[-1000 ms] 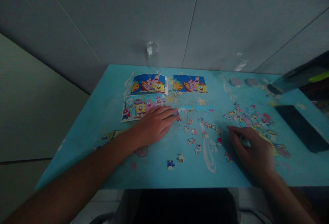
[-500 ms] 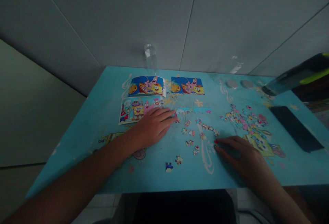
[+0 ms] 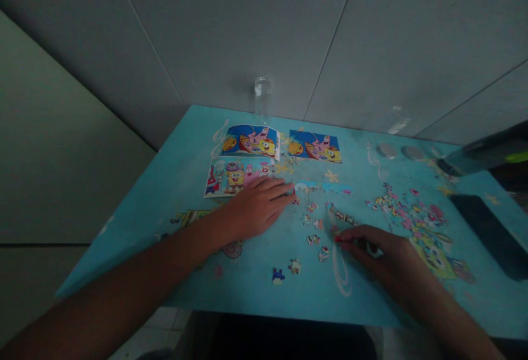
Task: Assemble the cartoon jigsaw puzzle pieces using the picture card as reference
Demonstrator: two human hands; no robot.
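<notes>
My left hand lies flat with fingers stretched out, partly over the lower picture card. Its fingertips reach the left end of a joined strip of jigsaw pieces. The thumb and forefinger of my right hand pinch a small red jigsaw piece just above the table. Close by lie several loose jigsaw pieces and a slanting row of pieces. Nearer the front edge are a dark blue piece and a pale piece.
On the right are a heap of jigsaw pieces and a dark phone-like slab. Two round lids, a dark bottle and a clear jar stand farther back. Picture cards lie near the wall.
The view has swung slightly, moving the table down and right. My right hand has moved left across the table with the red jigsaw piece. My left hand stays put on the table.
</notes>
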